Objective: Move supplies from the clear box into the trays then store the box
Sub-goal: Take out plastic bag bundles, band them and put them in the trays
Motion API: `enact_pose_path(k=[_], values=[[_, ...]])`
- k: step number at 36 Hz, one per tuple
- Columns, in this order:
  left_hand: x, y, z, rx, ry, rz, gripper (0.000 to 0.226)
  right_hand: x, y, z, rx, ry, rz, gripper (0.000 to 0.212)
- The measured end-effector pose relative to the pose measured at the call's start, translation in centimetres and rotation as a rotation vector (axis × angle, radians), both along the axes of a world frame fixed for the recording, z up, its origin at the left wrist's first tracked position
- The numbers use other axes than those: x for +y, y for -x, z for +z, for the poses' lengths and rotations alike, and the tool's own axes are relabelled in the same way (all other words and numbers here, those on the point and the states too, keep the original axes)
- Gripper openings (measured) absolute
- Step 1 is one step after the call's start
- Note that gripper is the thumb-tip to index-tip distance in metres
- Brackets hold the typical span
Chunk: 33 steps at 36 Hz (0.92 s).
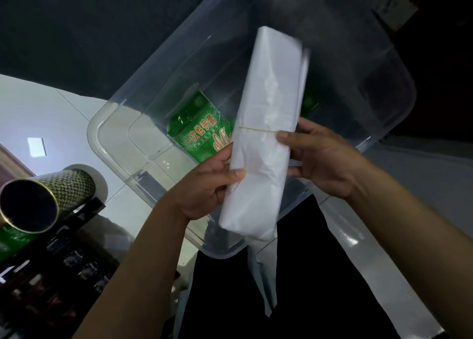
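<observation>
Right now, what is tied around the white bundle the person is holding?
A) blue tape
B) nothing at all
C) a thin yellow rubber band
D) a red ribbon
C: a thin yellow rubber band runs across the white bundle, which the left hand and right hand both grip above the clear box.

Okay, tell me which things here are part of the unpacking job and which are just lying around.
Part of the job:
- clear box
- white bundle of plastic bags, held over the box by the left hand and right hand
- green glove packet inside the box

Lying about:
- patterned tube at the left
- dark rack beneath it
</observation>
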<state>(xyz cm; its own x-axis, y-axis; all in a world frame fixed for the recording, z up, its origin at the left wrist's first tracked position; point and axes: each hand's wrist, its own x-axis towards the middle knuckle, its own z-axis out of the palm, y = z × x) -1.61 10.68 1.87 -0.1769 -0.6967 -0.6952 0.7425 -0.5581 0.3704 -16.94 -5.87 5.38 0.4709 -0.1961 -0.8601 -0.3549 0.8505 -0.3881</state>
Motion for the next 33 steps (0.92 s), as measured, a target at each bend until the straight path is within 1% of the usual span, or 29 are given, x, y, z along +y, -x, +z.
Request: enact_pose_path(k=[5,7,9,11,13,14,16,17,18,20,23,27,30,33], values=[[-0.9,-0.7,-0.1,0.011,0.031,-0.154,0.053,0.4,1.3,0.4,-0.013,0.018,-0.065,0.042],[-1.4,-0.9,0.0,0.053,0.052,-0.217,0.056,0.6,1.9,0.7,0.003,0.033,-0.102,0.038],[-2.1,-1.3,-0.1,0.052,0.081,-0.314,0.059,0.8,2.3,1.0,0.067,0.106,-0.14,0.03],[-3.1,-1.9,-0.8,-0.06,0.066,-0.452,0.061,1.0,2.5,1.1,0.175,0.212,-0.171,0.017],[-4.4,-2.3,-2.2,-0.275,-0.033,-0.524,0.056,1.3,2.8,1.2,0.265,0.271,-0.202,0.015],[-5.0,-2.3,-3.1,-0.42,-0.114,-0.498,0.05,1.5,3.1,1.3,0.29,0.267,-0.216,0.015],[-6.2,-2.1,-5.4,-0.728,-0.281,-0.335,0.042,1.9,3.9,1.7,0.295,0.214,-0.256,0.017],[-6.9,-2.0,-6.7,-0.842,-0.336,-0.245,0.041,2.0,4.4,1.9,0.281,0.178,-0.291,0.018],[-7.6,-1.9,-8.0,-0.905,-0.366,-0.19,0.042,2.2,4.8,2.0,0.268,0.146,-0.325,0.018],[-9.2,-1.7,-10.2,-0.935,-0.383,-0.197,0.048,2.6,5.7,2.2,0.27,0.118,-0.355,0.018],[-11.1,-1.3,-12.6,-0.974,-0.407,-0.285,0.061,3.3,6.8,2.5,0.305,0.138,-0.359,0.019],[-12.6,-0.5,-14.5,-1.147,-0.359,-0.527,0.064,3.3,7.8,2.4,0.31,0.126,-0.389,0.018],[-13.9,-0.3,-14.8,-1.138,-0.403,-0.521,0.061,3.1,8.2,2.1,0.31,0.114,-0.39,0.018],[-14.9,-0.5,-15.2,-1.105,-0.495,-0.524,0.076,3.0,8.2,1.9,0.29,0.098,-0.413,0.018]])
